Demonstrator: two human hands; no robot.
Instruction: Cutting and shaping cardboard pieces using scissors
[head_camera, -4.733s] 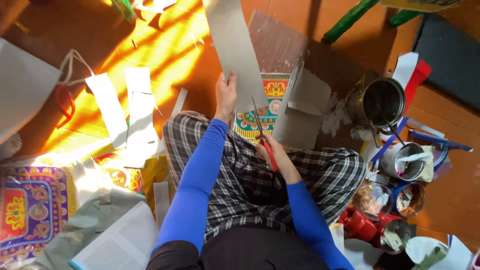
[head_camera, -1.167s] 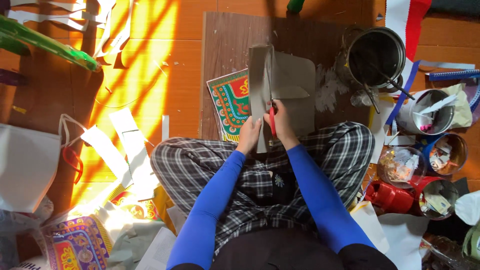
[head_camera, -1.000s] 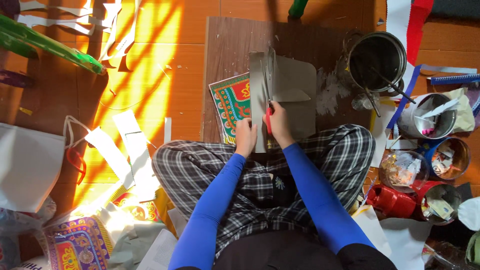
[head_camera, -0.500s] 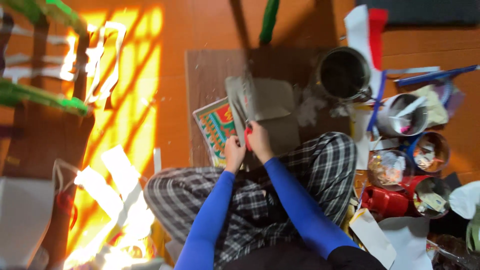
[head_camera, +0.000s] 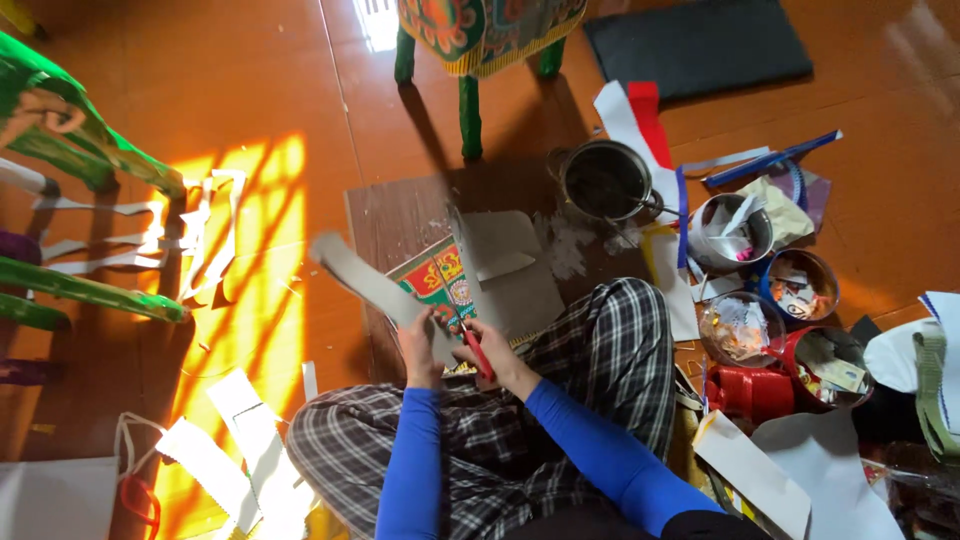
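Two hands work over the lap of a seated person in plaid trousers. Furthest left, a white bag (head_camera: 50, 495) with red handles lies on the orange floor beside cut white strips (head_camera: 225, 455). The left hand (head_camera: 418, 345) is closed around a long grey cardboard strip (head_camera: 375, 290), which slants up and leftward, dull and plain, motion-blurred at its far end. The right hand (head_camera: 497, 358) is wrapped tight around red-handled scissors (head_camera: 470, 340), blade pointing up at a grey cardboard sheet (head_camera: 510, 270) on a brown board (head_camera: 400, 215). Between strip and sheet shows a colourful patterned print (head_camera: 440, 285), green-edged with red and yellow. Rightward stand a dark metal pot (head_camera: 607, 180), round tins of paper scraps (head_camera: 775, 300), and a red container (head_camera: 750, 392)
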